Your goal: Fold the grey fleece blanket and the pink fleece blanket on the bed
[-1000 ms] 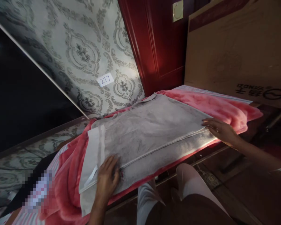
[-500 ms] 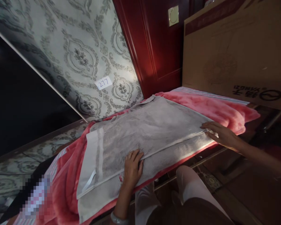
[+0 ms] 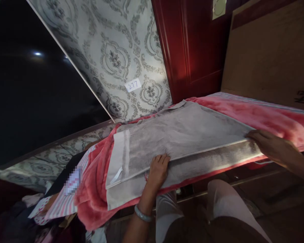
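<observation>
A large grey towel (image 3: 182, 131) lies folded in layers, with a pale band and a small white tag (image 3: 116, 175) at its left end. My left hand (image 3: 158, 170), wearing a bracelet (image 3: 143, 214) at the wrist, closes over the upper layer's near edge, left of the middle. At the right end of that same edge, my right hand (image 3: 273, 145) pinches the towel's corner; its thumb is partly hidden. Underneath spreads a pink plush blanket (image 3: 93, 189), showing along the near side and at both ends.
Behind stand a patterned wall with a "277" label (image 3: 133, 85), a dark screen (image 3: 40, 84) on the left and a red door panel (image 3: 192, 44). A big cardboard box (image 3: 268, 60) is at the right. Clothes (image 3: 17, 216) are piled lower left.
The view has swung left, so everything sits further right in it. My right hand's fingers, spread before, have closed on the towel's corner. My left fingers have drawn together on the edge.
</observation>
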Tool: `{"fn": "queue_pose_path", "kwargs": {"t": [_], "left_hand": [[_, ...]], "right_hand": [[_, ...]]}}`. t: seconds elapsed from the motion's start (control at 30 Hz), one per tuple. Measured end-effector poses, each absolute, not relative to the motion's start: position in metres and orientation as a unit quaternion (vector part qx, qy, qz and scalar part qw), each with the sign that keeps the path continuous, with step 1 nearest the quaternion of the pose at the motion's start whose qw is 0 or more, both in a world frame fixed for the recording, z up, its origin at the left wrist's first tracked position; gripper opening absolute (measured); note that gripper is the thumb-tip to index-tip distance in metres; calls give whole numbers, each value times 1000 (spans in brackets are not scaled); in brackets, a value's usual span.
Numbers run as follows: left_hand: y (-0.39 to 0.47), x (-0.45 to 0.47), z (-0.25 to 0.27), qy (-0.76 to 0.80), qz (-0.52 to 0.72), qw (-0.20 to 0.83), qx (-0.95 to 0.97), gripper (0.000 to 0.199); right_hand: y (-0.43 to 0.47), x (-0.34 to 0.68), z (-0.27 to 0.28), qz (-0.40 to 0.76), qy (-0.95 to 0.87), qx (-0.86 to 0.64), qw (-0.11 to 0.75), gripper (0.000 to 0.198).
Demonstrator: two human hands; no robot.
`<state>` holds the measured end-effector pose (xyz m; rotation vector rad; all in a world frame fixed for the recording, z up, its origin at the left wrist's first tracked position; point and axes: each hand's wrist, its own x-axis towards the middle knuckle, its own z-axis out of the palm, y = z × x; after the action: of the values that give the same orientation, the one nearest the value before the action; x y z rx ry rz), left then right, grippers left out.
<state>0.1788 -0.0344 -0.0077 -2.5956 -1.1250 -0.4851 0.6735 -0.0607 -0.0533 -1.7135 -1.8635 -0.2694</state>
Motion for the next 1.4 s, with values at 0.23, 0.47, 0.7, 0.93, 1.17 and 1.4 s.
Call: {"fn": "queue_pose_path", "kwargs": {"t": [0.23,0.47,0.7,0.93,1.17,1.4], "left_hand": [[-40,180,-22,-397,-159,121,-896,47],[-38,196,-4,-286,-110,102,-946,57],[7,233,26,-120,-70,55,-989,42],[44,258,20,-66,-61,86,-992,36],[38,254,24,-72,-90,82,-990,40],[44,254,27,-45,-76,204,-975,50]], "right_hand": [[-71,663,-64,-73,-694,-635,332,35],[-65,668,-40,-93,-706,-613,343,36],[2,565,-10,-13,-827,-466,315,46],[81,584,-16,-10,-810,-520,270,50],[185,565,10,22,-802,-533,270,46],[289,515,15,81,-822,-515,229,46]]}}
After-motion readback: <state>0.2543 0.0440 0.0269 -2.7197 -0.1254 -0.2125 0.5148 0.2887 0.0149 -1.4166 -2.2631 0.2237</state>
